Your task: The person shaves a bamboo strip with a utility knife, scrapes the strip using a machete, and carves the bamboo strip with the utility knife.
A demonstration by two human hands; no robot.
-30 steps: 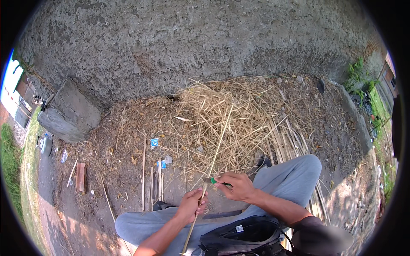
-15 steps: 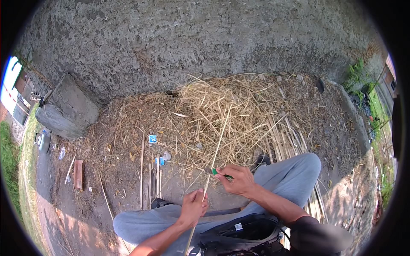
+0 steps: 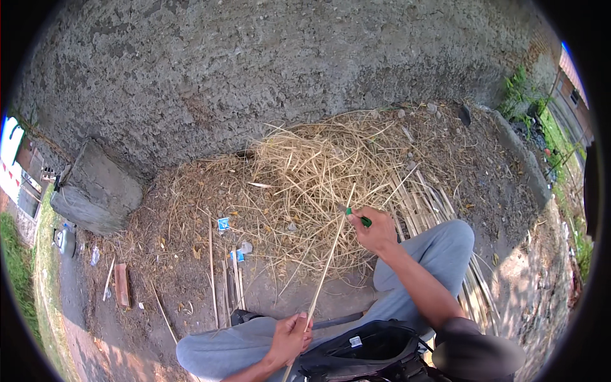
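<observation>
Holding in the left hand (image 3: pixel 291 337), with fingers curled closed round its near part: one long pale strip (image 3: pixel 330 261), slanting from the lap up toward a heap of straw-like shavings (image 3: pixel 305 165). Clasping in the right hand (image 3: pixel 375 230), with a closed fist: one green-handled knife (image 3: pixel 349 211), placed near the strip's far end. Setting the blade across or just beside the strip; showing too small to tell about actual contact. Working, by judgement, at shaving or thinning the strip. Calling next, probably, for laying the edge flat and shallow along the strip, pinching firmly with the left hand against twisting, and keeping the left fingers clear of the blade's path. Listing nearby: pale slats (image 3: pixel 417 213) beside the right knee; a black bag (image 3: pixel 389 349) at the lap; blue packets (image 3: pixel 223 224) and a reddish block (image 3: pixel 122 284) farther left.
</observation>
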